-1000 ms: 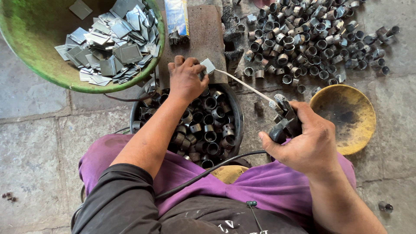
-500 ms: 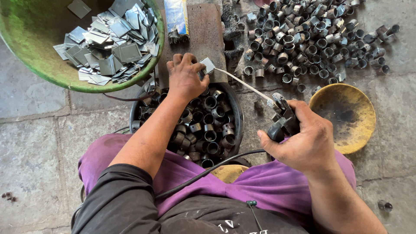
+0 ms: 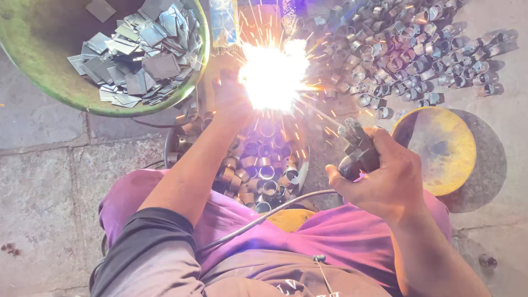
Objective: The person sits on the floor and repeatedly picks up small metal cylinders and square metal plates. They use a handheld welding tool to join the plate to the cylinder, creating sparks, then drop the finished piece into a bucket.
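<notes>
My left hand (image 3: 230, 102) rests above a black pan (image 3: 300, 168) of short metal tube pieces (image 3: 265, 171), fingers closed on a small square metal plate that is hidden by glare. A bright welding arc (image 3: 272, 74) with flying sparks burns right at its fingertips. My right hand (image 3: 388, 179) grips a dark electrode holder (image 3: 357, 147). Its thin rod (image 3: 322, 114) slants up and left into the arc.
A green basin (image 3: 66, 99) of square metal plates (image 3: 140, 52) sits at the upper left. A large heap of tube pieces (image 3: 412, 47) lies at the upper right. A yellow round bowl (image 3: 440, 148) is beside my right hand. A cable (image 3: 258, 219) crosses my lap.
The arc has struck: a white flare and sparks now cover the plate at my left fingertips. Both hands stay nearly where they were.
</notes>
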